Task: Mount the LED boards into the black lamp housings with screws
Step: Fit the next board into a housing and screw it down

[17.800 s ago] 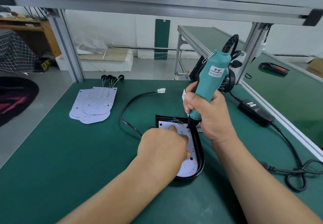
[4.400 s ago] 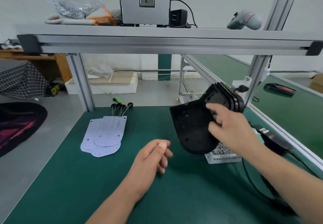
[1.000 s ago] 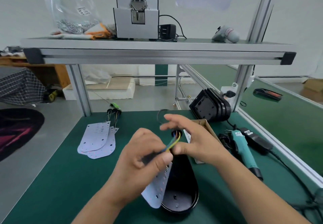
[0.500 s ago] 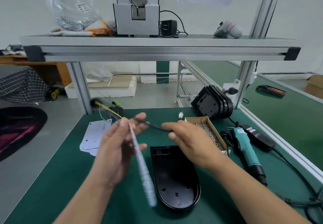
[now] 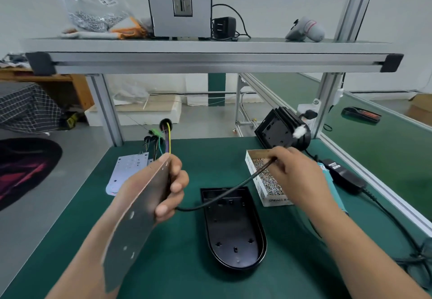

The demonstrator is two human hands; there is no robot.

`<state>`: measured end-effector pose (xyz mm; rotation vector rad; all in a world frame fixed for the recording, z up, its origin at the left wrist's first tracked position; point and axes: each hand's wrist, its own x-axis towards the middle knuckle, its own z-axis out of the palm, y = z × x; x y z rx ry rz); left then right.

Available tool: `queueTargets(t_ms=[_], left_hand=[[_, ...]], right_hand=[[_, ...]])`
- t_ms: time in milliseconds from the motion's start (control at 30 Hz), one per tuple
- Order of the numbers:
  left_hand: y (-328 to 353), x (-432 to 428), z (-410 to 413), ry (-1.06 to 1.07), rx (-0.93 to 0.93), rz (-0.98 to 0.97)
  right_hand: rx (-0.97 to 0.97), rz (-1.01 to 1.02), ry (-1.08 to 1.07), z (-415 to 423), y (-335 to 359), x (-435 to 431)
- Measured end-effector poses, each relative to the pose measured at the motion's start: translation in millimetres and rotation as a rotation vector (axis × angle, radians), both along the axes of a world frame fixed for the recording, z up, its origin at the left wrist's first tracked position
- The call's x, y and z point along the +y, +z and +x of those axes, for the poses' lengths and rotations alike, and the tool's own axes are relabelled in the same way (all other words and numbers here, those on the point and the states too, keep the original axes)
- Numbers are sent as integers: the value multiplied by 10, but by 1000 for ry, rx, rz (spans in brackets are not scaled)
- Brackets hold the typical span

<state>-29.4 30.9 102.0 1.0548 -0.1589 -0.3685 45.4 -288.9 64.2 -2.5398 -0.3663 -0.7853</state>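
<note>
The left hand [image 5: 174,182] grips one LED board [image 5: 138,212] by its long edge, fingers curled round the rim. The board is held off the surface [image 5: 163,263], tilted on edge with its dull metal back toward the camera, just left of the open black housing [image 5: 233,228]. Coloured wires [image 5: 168,140] rise from the board's far end. The right hand [image 5: 297,177] pinches the board's black cable [image 5: 224,199] above the box of screws [image 5: 277,200], and the cable sags across the far end of the housing.

The board looks thin, stiff and light, so it should keep flat in one hand. The lamp side is probably delicate, which makes the bare edges the safe place to hold it. The cable is limp and likely anchored at small joints, so it wants guiding rather than tugging. The housing looks like rigid plastic, shallow and easy to nudge, so it may need steadying.

By count:
- one board in hand
- at least two spare boards [image 5: 127,170] lying overlapped at the far left, exact number unclear
- one housing lying open
- several more housings in a stack [image 5: 275,130] at the far right, too close together to count
- one box of screws
- one teal screwdriver [image 5: 330,184], partly hidden by the right arm
</note>
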Motion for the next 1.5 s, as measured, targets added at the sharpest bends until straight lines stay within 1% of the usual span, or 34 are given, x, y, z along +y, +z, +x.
queueTargets(t_ms=[67,100,167,200,233,267,333,367,400,467,533,567,633,700,833,900,1000,1133,1200,1333,1400,1500], left_hand=[[-39,-66,26,24,21,180],[-72,-118,51,30,42,213],[-128,-196,66,50,108,126],[-180,-227,68,73,122,88],[-255,-250,73,125,113,91],[-328,-281,71,188,102,117],[-444,-347,89,305,94,192],[-489,-377,108,341,85,232],[-520,-403,123,366,83,272],[-560,-443,127,426,82,356],[-593,-481,112,477,86,331],[-607,-504,103,467,71,316],[-622,-542,89,432,34,308],[-630,-561,80,437,46,292],[-630,-535,91,553,58,331],[-654,-506,117,566,71,357],[-683,-501,122,536,80,395],[-741,-525,130,474,118,426],[-764,-522,146,453,135,419],[-793,-526,149,411,153,433],[-779,-526,140,388,166,402],[-751,-516,130,302,120,365]], right_hand=[[4,70,-48,37,-34,-96],[-9,105,-74,37,-30,-133],[-8,153,-117,29,11,-200],[-7,166,-105,20,23,-216],[-2,200,-54,-3,35,-198],[21,281,35,-44,47,-149],[178,511,253,-135,25,12],[274,563,347,-184,-7,105],[346,565,429,-219,-50,195],[428,502,548,-258,-151,318],[450,459,595,-251,-220,379],[455,454,598,-238,-241,391],[473,451,591,-218,-260,403],[491,432,593,-197,-279,387],[502,375,569,-174,-291,375],[467,359,550,-189,-279,400],[407,310,518,-214,-255,449],[491,141,394,-174,-223,483],[520,149,366,-149,-235,498],[465,101,330,-118,-252,512],[451,111,335,-120,-259,520],[421,150,318,-124,-245,525]])
